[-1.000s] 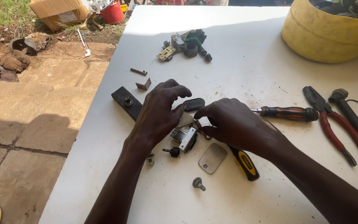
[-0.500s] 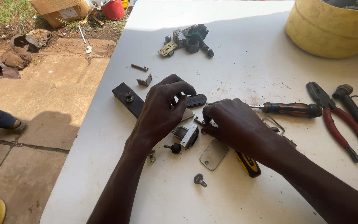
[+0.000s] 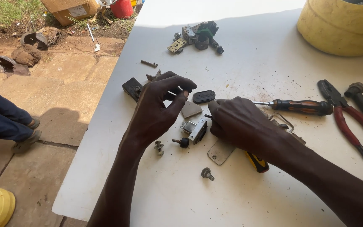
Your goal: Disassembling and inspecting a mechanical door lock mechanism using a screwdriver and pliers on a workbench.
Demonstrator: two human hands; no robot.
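My left hand (image 3: 158, 107) hovers over the white table (image 3: 248, 63) with thumb and fingertips pinched on a small metal part that is mostly hidden. My right hand (image 3: 236, 122) is closed around a screwdriver; its yellow-and-black handle (image 3: 257, 162) sticks out under my wrist. The dark tip points at a small metal lock mechanism (image 3: 195, 128) lying between my hands. Around it lie a grey plate piece (image 3: 190, 109), a black oval cap (image 3: 203, 96), a black knob (image 3: 182, 142), a bolt (image 3: 159, 147), a screw (image 3: 207, 173) and a flat metal plate (image 3: 218, 152).
A black block (image 3: 131, 87) lies behind my left hand. To the right are a dark-handled screwdriver (image 3: 301, 107) and red pliers (image 3: 351, 124). A yellow tub (image 3: 341, 27) stands at the back right, and more lock parts (image 3: 196, 35) at the back. Another person's legs (image 3: 5, 120) are on the paving at the left.
My left hand has lifted off the lock mechanism and its fingers now pinch together above the table. My right hand has stayed in place. Another person's legs have come into view at left.
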